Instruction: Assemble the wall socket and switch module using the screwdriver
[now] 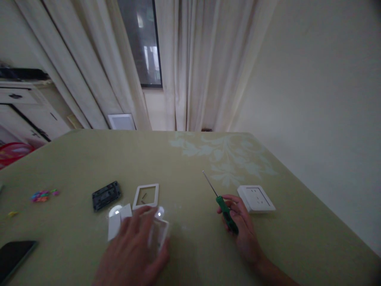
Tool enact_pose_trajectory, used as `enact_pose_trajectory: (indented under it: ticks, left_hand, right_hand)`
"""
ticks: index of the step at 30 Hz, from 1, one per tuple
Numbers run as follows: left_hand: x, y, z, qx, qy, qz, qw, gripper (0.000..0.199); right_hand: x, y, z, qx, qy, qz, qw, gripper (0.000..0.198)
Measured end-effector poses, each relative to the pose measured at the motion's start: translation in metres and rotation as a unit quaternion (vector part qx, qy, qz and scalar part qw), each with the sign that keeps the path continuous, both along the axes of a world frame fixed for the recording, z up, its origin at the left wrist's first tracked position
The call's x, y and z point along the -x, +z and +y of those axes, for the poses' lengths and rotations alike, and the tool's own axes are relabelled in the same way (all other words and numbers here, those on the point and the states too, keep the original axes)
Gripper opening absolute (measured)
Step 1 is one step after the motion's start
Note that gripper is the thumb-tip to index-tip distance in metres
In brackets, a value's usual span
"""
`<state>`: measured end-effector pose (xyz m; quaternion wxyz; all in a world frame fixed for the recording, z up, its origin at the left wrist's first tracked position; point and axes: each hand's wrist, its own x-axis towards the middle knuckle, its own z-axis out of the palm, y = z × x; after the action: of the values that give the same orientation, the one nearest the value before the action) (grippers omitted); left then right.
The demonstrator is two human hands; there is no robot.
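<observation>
My left hand [137, 242], smeared by motion, is curled over a white open plastic box [162, 230], with the fingers across its far side and the thumb at its right. The hand hides much of the box. In my right hand [242, 226] is a screwdriver [226, 214] with a green handle, its thin metal shaft pointing forward and left. Beyond the left hand lies a white square frame [135, 201] with small screws [144, 196] inside its opening. White flat plates [114, 227] lie left of the fingers, partly covered. A black rectangular switch module [106, 196] rests farther left.
A white wall socket [256, 198] sits just right of my right hand. Small colourful pieces [43, 196], a yellow piece [12, 214] and a dark phone [16, 258] lie at the left. The green table [190, 159] meets a wall on the right and curtains behind.
</observation>
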<state>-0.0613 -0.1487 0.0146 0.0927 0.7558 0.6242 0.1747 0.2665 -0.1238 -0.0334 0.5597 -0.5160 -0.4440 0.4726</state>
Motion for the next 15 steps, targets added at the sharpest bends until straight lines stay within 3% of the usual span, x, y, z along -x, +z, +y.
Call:
enact_pose_trajectory:
  ticks: [2,4,8,12,15]
  left_hand:
    - [-0.048,-0.001,-0.002,0.089,-0.073,0.038,0.993,0.057]
    - [-0.085,-0.001,-0.005,0.138,-0.076,0.07,0.985,0.056]
    - [-0.121,0.001,-0.007,0.185,-0.087,0.105,0.973,0.07]
    - [-0.104,0.011,0.011,0.184,-0.046,0.119,0.975,0.073]
    - [-0.051,0.02,0.043,0.114,0.052,0.141,0.982,0.057]
  right_hand:
    - [-0.002,-0.002,-0.001,-0.001,-0.009,-0.004,1.0,0.04]
    - [-0.005,-0.002,-0.002,-0.009,-0.016,-0.015,1.0,0.04]
    - [-0.011,0.002,-0.001,-0.027,-0.021,-0.037,0.999,0.039]
    - [-0.014,0.003,0.002,-0.035,-0.015,-0.037,0.999,0.038]
    - [-0.012,0.002,-0.003,-0.037,0.019,-0.04,0.998,0.036]
